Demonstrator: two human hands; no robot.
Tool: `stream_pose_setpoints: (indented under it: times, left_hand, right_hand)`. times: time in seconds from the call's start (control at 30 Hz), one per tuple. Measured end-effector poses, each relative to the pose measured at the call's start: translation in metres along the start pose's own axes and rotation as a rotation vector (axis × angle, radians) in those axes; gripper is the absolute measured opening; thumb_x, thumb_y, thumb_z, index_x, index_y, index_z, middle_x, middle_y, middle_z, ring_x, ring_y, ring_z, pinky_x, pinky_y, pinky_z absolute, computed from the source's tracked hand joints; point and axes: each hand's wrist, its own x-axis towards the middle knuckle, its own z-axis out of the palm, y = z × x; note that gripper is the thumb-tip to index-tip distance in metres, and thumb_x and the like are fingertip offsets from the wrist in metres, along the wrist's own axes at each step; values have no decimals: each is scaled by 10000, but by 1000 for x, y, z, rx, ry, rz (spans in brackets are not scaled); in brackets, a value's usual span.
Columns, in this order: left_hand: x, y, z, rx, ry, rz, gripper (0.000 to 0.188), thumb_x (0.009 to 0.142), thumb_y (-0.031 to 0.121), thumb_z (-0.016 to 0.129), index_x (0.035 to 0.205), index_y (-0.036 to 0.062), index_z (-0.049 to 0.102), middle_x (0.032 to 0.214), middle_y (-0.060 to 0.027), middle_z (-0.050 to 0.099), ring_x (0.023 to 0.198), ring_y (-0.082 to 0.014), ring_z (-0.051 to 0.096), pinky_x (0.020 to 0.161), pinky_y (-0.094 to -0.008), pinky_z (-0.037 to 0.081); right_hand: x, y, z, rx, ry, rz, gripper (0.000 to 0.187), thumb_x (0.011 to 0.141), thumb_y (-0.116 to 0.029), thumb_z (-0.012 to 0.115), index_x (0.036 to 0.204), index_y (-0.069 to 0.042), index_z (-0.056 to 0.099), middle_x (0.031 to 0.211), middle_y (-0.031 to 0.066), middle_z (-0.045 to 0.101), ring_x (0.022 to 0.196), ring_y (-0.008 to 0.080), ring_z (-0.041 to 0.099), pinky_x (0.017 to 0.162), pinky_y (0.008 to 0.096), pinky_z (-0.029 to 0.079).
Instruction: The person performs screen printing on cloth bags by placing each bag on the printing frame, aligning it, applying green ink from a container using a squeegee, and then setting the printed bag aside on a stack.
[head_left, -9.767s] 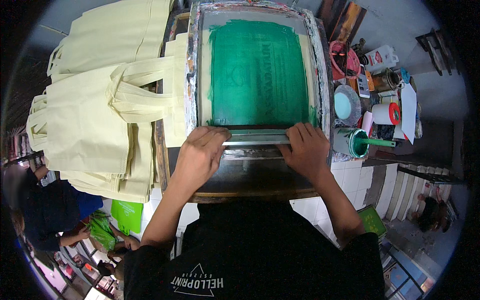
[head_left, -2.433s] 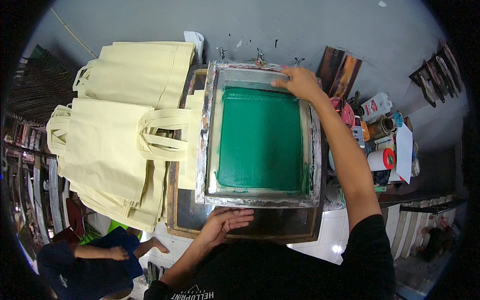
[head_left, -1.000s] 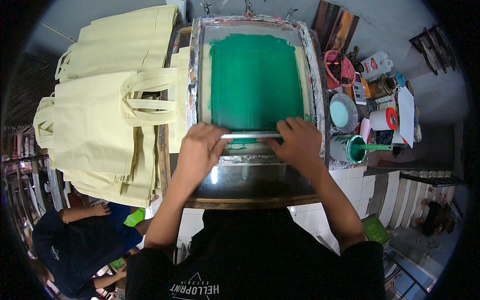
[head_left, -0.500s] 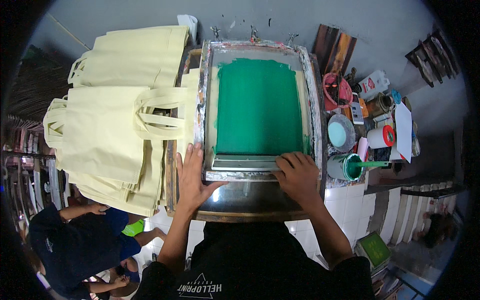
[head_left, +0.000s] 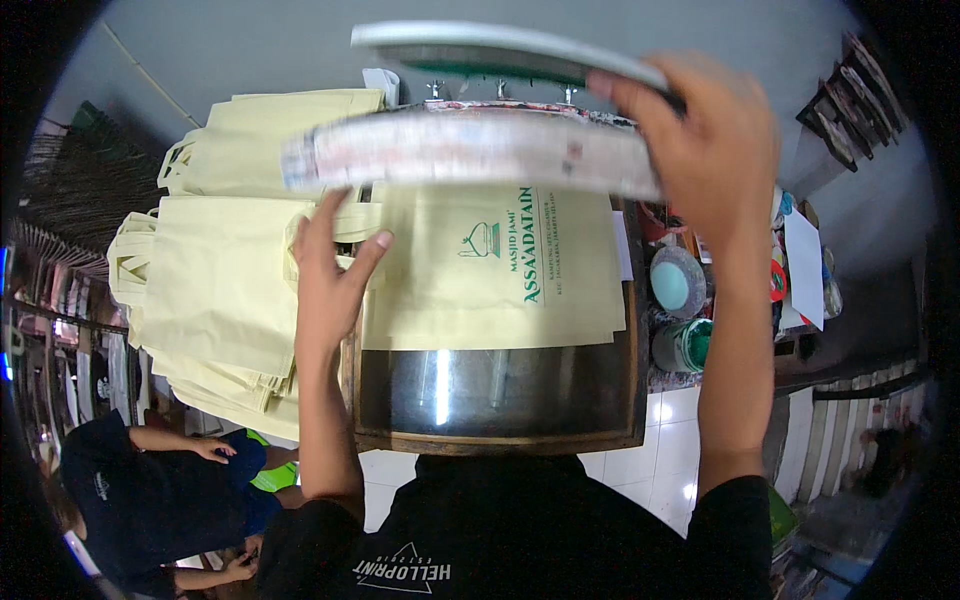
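R hand [head_left: 715, 150] is gripping screen frame [head_left: 470, 150], tilted up; L hand [head_left: 330, 265], fingers apart, is touching printed cream bag [head_left: 490, 270] on table [head_left: 500, 400].

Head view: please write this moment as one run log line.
right hand: holds screen frame raised | left hand: on bag handles | printed bag: flat on platen

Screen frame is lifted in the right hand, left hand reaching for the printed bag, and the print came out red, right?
Not red: the head view shows a green print on the cream bag. The right hand does hold the screen frame up, and the left hand is at the bag's edge.
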Motion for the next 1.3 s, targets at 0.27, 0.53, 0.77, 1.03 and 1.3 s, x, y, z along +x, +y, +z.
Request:
stream_pose_setpoints:
  times: [0.27, 0.53, 0.77, 1.03, 1.3]
  left_hand:
    - [-1, -100, 43, 648, -401, -28, 658, 755, 350, 854, 1287, 34, 630, 1334, -172, 631, 1354, -374, 487, 1156, -555, 276]
    - [25, -98, 32, 535, -548, -105, 436, 759, 297, 838, 1086, 50, 689, 1084, -173, 701, 1152, -335, 589, 1037, -509, 319]
    - [36, -116, 26, 292, -496, -80, 188, 883, 106, 671, 1027, 1, 615, 871, -202, 704, 826, -380, 670, 773, -437, 494]
    - [74, -41, -83, 150, -346, -21, 157, 904, -2, 626, 1055, -3, 581, 827, -141, 647, 764, -209, 607, 729, -364, 502]
    - [49, -167, -335, 1276, -216, -162, 301, 852, 63, 599, 1128, 84, 715, 1054, -162, 739, 1052, -324, 704, 1006, -562, 472]
  right_hand:
    - [82, -6, -9, 85, 50, 299, 379, 895, -384, 734, 922, -7, 773, 757, 185, 721, 676, 282, 681, 665, 407, 510]
    - [118, 38, 0, 91, 7, 186, 398, 873, -377, 738, 966, 8, 775, 834, 227, 737, 764, 377, 704, 751, 449, 543]
    - [127, 39, -2, 118, -35, 229, 411, 863, -392, 753, 989, -2, 783, 873, 243, 743, 799, 384, 718, 782, 448, 551]
    - [139, 60, 13, 30, 67, 169, 416, 850, -411, 766, 999, -23, 789, 856, 220, 748, 791, 356, 725, 777, 426, 553]
    - [141, 36, 2, 203, -29, 284, 408, 850, -395, 773, 958, -2, 785, 830, 212, 750, 757, 334, 720, 753, 426, 551]
